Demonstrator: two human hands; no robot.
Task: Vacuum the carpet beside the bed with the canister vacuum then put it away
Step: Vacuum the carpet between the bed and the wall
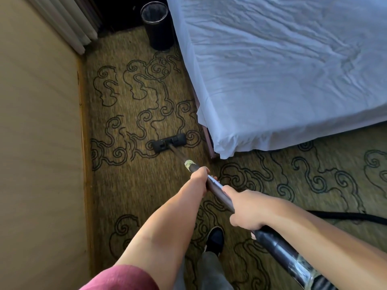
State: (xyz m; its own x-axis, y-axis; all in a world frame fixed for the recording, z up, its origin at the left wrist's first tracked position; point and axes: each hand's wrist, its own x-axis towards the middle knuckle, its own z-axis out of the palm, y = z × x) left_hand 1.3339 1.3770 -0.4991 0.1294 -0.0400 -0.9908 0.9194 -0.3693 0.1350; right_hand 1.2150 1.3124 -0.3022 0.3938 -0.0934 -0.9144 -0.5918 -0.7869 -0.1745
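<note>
The vacuum's black floor head (pixel 169 142) lies flat on the patterned olive carpet (pixel 134 185), between the wall and the bed's near corner. A metal wand (pixel 215 183) runs from it back toward me. My left hand (pixel 199 179) grips the wand further down, just behind a taped joint. My right hand (pixel 247 210) grips it higher up, where the wand meets the dark hose handle (pixel 276 243). The canister itself is out of view.
The bed (pixel 282 76) with a wrinkled white sheet fills the upper right. A beige wall (pixel 37 143) with a wooden skirting closes the left. A black bin (pixel 157 26) stands by the bed's far side, near curtains. A black hose (pixel 345 216) lies on the carpet at right. My shoe (pixel 214 239) is below.
</note>
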